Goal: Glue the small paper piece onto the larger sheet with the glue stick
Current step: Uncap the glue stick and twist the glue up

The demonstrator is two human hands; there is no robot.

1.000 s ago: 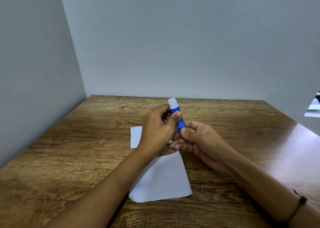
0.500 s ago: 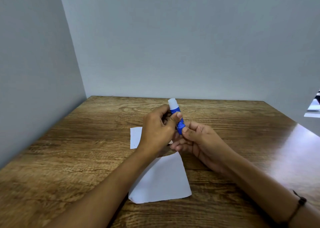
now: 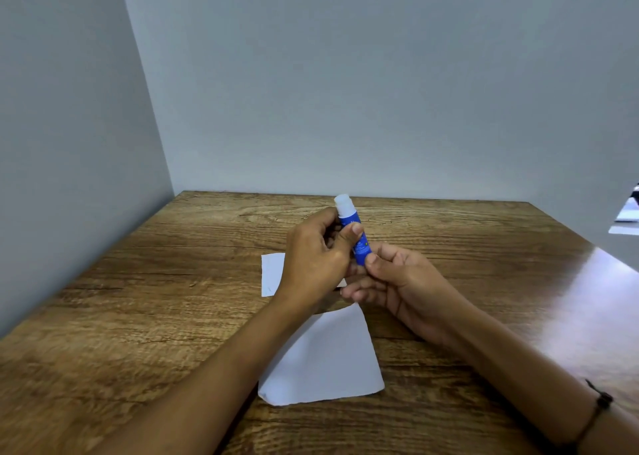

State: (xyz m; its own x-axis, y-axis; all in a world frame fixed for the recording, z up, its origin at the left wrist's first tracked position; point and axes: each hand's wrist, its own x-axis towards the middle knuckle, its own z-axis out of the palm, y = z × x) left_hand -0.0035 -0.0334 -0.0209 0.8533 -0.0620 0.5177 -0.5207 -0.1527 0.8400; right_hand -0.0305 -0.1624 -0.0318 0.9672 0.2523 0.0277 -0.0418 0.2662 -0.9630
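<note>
A blue glue stick (image 3: 356, 237) with a white top end is held above the table, tilted with the white end up and away. My left hand (image 3: 313, 259) grips its upper body with thumb and fingers. My right hand (image 3: 397, 287) pinches its lower end between thumb and fingertips. Under my left forearm lies the larger white sheet (image 3: 328, 361) on the table. A smaller white paper piece (image 3: 272, 274) lies farther back, partly hidden behind my left hand.
The wooden table (image 3: 173, 316) is boxed in by grey walls on the left and at the back. Its right edge runs near a bright glare patch (image 3: 587, 299). A dark cord bracelet (image 3: 600, 401) sits on my right wrist.
Hardly any: both hands stay on the glue stick at the same spot above the papers, with only slight shifts of the right hand's fingers at the lower end.
</note>
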